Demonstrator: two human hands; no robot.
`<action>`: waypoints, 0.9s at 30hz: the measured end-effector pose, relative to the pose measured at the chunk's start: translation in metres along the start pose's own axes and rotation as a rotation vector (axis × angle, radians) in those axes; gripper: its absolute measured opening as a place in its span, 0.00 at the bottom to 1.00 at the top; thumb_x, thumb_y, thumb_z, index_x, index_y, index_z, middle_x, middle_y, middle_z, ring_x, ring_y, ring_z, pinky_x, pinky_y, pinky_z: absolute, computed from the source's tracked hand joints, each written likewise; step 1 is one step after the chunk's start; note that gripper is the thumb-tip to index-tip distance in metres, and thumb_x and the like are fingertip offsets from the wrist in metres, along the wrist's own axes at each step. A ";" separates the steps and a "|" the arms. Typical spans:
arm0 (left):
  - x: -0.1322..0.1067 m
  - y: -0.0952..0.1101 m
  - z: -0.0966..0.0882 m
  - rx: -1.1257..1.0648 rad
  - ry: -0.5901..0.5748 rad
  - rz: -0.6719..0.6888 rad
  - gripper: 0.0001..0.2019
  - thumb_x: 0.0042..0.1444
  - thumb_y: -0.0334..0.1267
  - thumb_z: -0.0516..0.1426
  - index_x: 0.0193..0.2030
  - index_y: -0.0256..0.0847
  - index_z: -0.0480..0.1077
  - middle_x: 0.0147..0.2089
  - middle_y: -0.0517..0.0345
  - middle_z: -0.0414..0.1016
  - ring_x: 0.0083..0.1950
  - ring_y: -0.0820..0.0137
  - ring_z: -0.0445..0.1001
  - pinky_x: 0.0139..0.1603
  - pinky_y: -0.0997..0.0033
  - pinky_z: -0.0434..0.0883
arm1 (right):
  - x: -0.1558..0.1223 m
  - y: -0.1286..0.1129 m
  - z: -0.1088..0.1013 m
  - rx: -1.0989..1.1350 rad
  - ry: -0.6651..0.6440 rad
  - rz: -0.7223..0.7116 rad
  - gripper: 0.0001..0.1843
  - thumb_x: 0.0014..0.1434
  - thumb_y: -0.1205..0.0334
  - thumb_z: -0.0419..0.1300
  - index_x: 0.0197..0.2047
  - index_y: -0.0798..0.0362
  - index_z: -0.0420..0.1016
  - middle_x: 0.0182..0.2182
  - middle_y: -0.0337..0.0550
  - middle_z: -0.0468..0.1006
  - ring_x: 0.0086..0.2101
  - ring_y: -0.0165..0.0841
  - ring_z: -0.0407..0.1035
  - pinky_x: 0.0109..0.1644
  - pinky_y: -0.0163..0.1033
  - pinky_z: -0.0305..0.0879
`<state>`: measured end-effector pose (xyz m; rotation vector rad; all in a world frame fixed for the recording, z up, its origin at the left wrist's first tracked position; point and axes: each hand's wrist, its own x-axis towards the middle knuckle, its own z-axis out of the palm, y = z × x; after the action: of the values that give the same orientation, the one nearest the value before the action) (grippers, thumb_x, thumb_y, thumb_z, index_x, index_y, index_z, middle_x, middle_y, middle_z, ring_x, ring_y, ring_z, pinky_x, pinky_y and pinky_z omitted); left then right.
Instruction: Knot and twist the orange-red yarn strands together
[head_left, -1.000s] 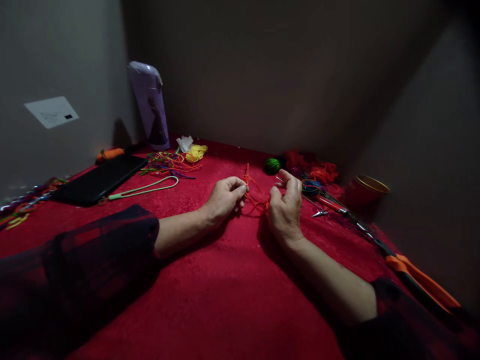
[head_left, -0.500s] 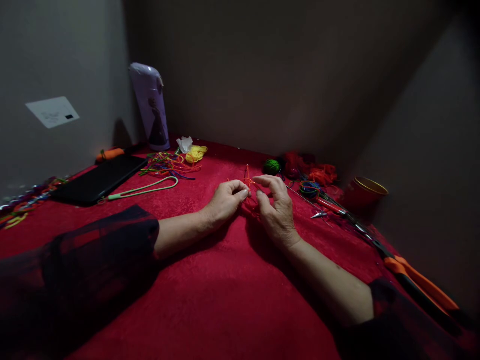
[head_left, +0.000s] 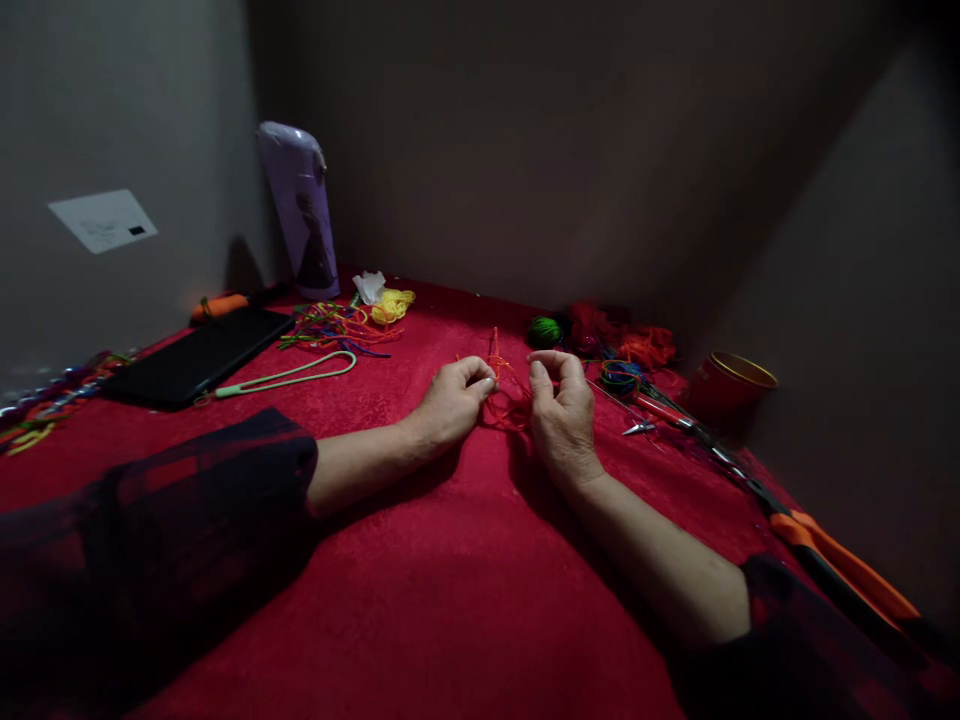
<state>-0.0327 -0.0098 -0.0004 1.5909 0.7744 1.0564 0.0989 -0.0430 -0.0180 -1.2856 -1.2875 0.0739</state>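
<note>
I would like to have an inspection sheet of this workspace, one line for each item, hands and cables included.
Surface: red covering, partly shadowed.
Work things: orange-red cord, loosely looped.
Clutter: black slab, purple bottle, yellow yarn, green ball, gold-rimmed cup, orange-handled tool at right.
Hands: left hand pinches the cord; right hand is beside it, grip unclear.
Cables: nothing seen.
Surroundings: grey walls; white label on the left one.

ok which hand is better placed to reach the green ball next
Probably the right hand: it is nearer the green ball, which lies just beyond it, while the left hand pinches the orange cord.
</note>
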 end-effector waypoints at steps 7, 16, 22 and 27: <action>0.000 0.002 0.001 -0.124 -0.048 -0.063 0.07 0.54 0.26 0.50 0.26 0.36 0.62 0.22 0.61 0.69 0.24 0.78 0.66 0.28 0.78 0.65 | 0.001 0.004 0.002 0.132 -0.088 0.127 0.13 0.59 0.56 0.51 0.40 0.58 0.68 0.31 0.42 0.69 0.31 0.29 0.64 0.36 0.35 0.61; 0.000 0.004 0.000 -0.149 0.035 -0.073 0.09 0.57 0.25 0.48 0.27 0.37 0.61 0.20 0.61 0.69 0.21 0.79 0.63 0.25 0.80 0.60 | 0.013 0.010 -0.009 0.138 0.352 0.253 0.13 0.58 0.60 0.46 0.44 0.57 0.61 0.38 0.46 0.65 0.38 0.30 0.62 0.43 0.38 0.59; 0.002 0.004 -0.002 -0.246 0.097 -0.088 0.09 0.58 0.27 0.48 0.27 0.37 0.60 0.15 0.67 0.59 0.17 0.81 0.54 0.21 0.80 0.52 | 0.013 0.011 -0.009 0.162 0.391 0.273 0.15 0.58 0.59 0.44 0.45 0.56 0.60 0.32 0.43 0.62 0.30 0.28 0.58 0.37 0.35 0.58; 0.003 0.004 -0.004 -0.294 0.117 -0.109 0.09 0.58 0.27 0.48 0.26 0.38 0.61 0.14 0.67 0.59 0.17 0.81 0.54 0.20 0.80 0.51 | 0.014 0.015 -0.010 0.118 0.402 0.268 0.13 0.58 0.61 0.45 0.44 0.58 0.61 0.37 0.46 0.65 0.35 0.29 0.61 0.44 0.38 0.60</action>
<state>-0.0348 -0.0068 0.0042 1.2342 0.7373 1.1351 0.1201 -0.0350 -0.0170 -1.2861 -0.7554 0.0752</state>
